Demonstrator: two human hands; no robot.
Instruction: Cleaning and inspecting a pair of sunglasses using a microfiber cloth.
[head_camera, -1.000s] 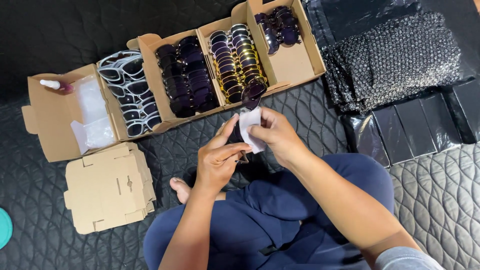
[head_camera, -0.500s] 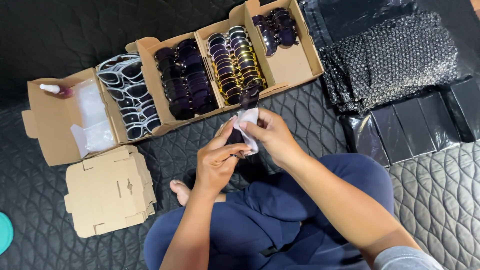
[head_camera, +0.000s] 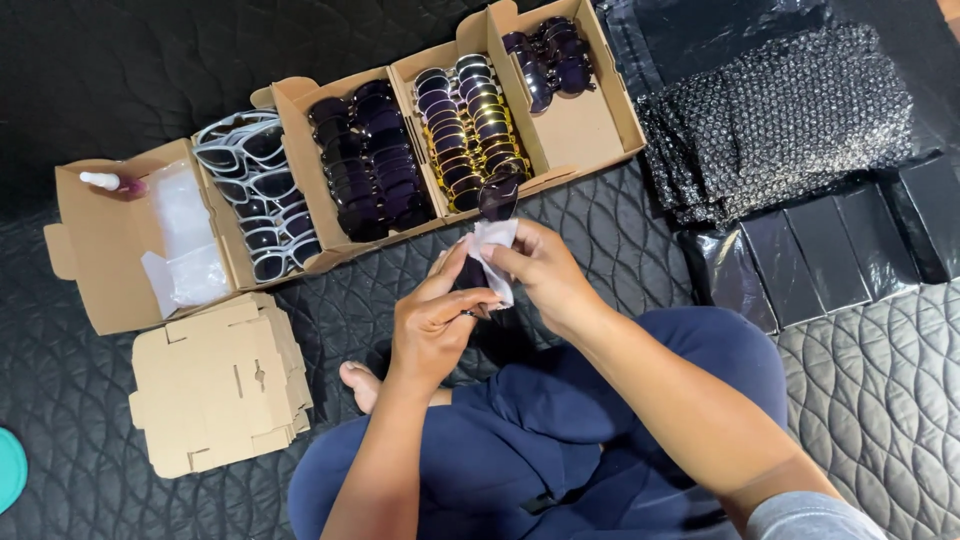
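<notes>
Your left hand (head_camera: 435, 325) still clamps the dark-lensed plastic sunglasses (head_camera: 497, 197), right hand (head_camera: 540, 270) still pinching the white wiping cloth (head_camera: 495, 245) against them; little changed.

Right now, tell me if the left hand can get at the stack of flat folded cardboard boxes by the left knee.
Probably yes, once freed. The left hand grips dark sunglasses that the right hand wipes with a white cloth. The stack of flat folded cardboard boxes lies uncovered on that side, nothing between.
</notes>
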